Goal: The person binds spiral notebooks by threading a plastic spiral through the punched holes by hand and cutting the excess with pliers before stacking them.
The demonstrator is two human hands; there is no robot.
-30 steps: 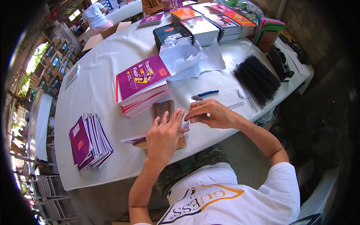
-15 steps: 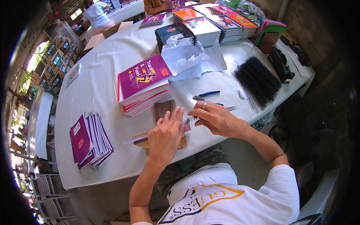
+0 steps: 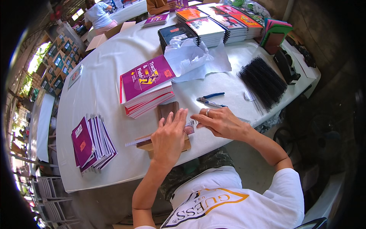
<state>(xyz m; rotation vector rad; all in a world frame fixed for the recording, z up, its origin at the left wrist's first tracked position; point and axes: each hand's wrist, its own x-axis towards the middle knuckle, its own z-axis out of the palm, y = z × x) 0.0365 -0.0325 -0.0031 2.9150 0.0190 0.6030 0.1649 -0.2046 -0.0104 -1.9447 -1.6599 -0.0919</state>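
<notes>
My left hand (image 3: 167, 135) lies with fingers stretched out over a narrow sheaf of pages (image 3: 133, 142) on a brown wooden block (image 3: 187, 144), hiding most of both. Just to its right, my right hand (image 3: 223, 124) has thumb and fingers closed on a thin spiral binding coil (image 3: 245, 120). The coil's tail sticks out beyond the right hand, and a few loops show between the hands. A brown upright piece (image 3: 167, 108) stands behind the left fingers. Blue-handled pliers (image 3: 211, 100) lie just beyond the right hand.
A tall stack of purple-covered books (image 3: 146, 78) stands ahead. Coil-bound purple notebooks (image 3: 93, 143) lie at left, black coils (image 3: 263, 84) at right. Crumpled paper (image 3: 187, 57) and stacked notebooks (image 3: 206, 28) fill the far side. A tape dispenser (image 3: 286, 66) stands far right. Other people (image 3: 99, 17) sit beyond.
My right hand has shifted slightly, its fingers closer together. The coil's tail now shows lower, beside the wrist, instead of above the hand. My left hand has barely moved.
</notes>
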